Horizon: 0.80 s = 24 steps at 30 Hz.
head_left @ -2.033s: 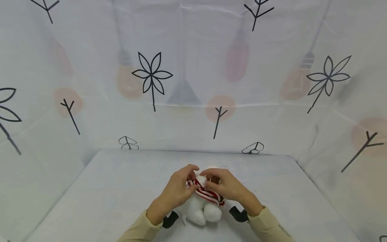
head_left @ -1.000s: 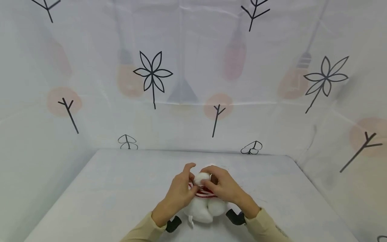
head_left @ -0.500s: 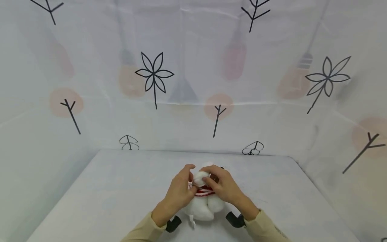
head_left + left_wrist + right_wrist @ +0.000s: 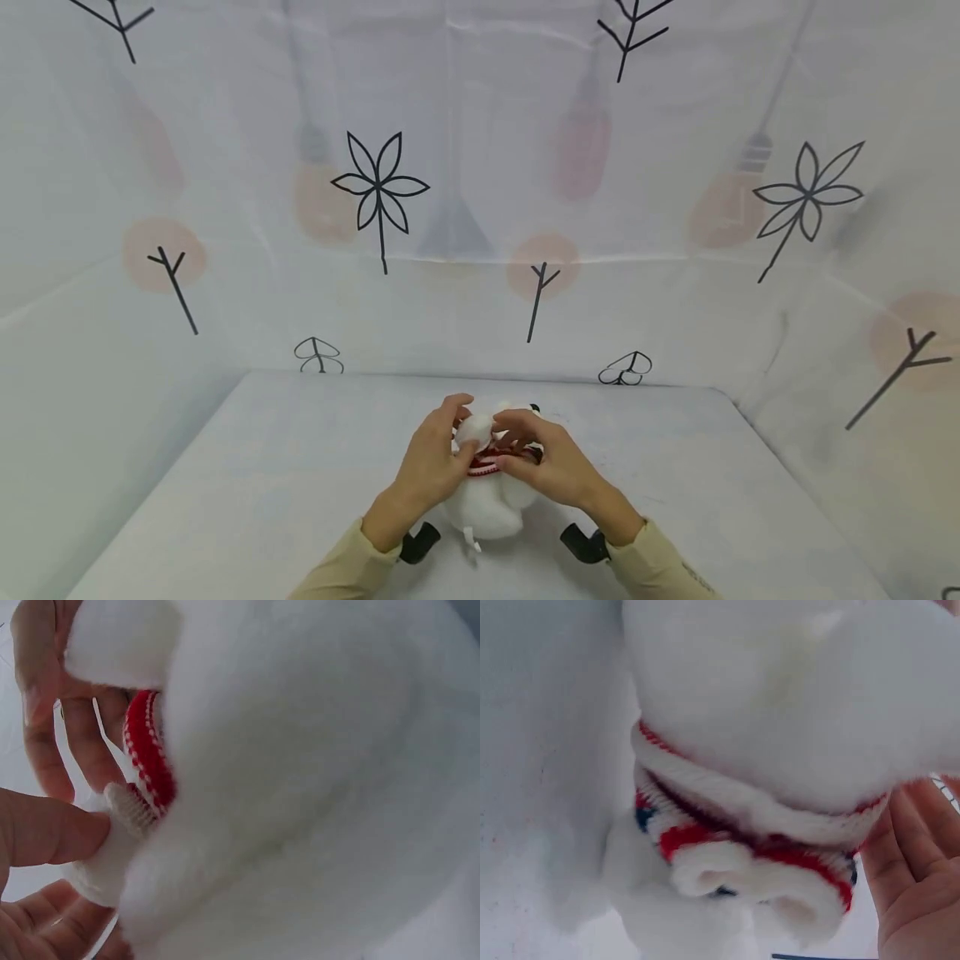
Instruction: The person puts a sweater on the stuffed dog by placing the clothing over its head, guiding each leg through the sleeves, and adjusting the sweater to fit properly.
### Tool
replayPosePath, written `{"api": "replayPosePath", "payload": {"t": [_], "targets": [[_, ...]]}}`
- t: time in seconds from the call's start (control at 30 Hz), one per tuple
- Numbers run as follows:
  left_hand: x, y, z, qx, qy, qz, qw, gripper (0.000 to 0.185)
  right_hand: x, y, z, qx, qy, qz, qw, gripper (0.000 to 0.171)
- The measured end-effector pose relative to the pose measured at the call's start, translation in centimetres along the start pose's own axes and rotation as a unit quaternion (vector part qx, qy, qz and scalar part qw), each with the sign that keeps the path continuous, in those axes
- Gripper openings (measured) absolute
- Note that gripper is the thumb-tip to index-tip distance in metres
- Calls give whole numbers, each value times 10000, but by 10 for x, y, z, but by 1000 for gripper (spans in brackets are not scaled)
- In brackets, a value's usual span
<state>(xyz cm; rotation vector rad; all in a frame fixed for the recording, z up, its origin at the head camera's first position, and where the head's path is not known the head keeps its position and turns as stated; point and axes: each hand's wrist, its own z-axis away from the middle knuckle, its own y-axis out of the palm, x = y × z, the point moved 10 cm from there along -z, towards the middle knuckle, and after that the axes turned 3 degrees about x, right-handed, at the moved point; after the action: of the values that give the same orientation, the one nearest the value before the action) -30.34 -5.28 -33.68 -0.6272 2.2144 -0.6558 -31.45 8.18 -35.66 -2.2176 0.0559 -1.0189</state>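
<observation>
Bunched higher, the ribbed knit sweater [image 4: 487, 461] stays pinched by both hands on the fluffy plush toy [image 4: 487, 504].

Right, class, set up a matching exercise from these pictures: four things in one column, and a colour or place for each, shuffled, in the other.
Things:
1. plush toy
2. knitted sweater
3. left hand
4. sleeve

Descriptions:
A. beige
B. red and white stripes
C. all white and fluffy
D. grips the toy from the left side

Pairs: 1-C, 2-B, 3-D, 4-A
</observation>
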Motion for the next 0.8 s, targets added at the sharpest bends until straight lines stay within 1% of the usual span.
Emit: {"api": "replayPosePath", "payload": {"t": [0.1, 0.2, 0.33, 0.43, 0.57, 0.67, 0.73, 0.8], "targets": [[9, -4, -2, -62, -132, -142, 9998, 50, -1, 1, -1, 44, 66, 141, 9999, 49], [18, -6, -3, -82, -249, -153, 9995, 48, -2, 0, -2, -17, 74, 448, 9990, 52], [24, -8, -6, -104, -293, -121, 9994, 47, -2, -4, -5, -248, -142, 786, 9965, 52], [27, -9, -9, -108, -330, -122, 9993, 47, -2, -4, -7, -240, -155, 741, 9968, 53], [33, -10, -10, -94, -411, -83, 9991, 46, -5, 2, -8, 69, -20, 626, 9980, 55], [35, -11, -12, -121, -364, -68, 9992, 45, -5, 6, -10, 182, -51, 594, 9981, 53], [35, -12, -12, -116, -338, -68, 9993, 44, -3, 4, -12, 83, -155, 625, 9979, 53], [36, -12, -13, -67, -371, -47, 9993, 44, 2, -1, -12, -134, -337, 694, 9969, 53]]}}
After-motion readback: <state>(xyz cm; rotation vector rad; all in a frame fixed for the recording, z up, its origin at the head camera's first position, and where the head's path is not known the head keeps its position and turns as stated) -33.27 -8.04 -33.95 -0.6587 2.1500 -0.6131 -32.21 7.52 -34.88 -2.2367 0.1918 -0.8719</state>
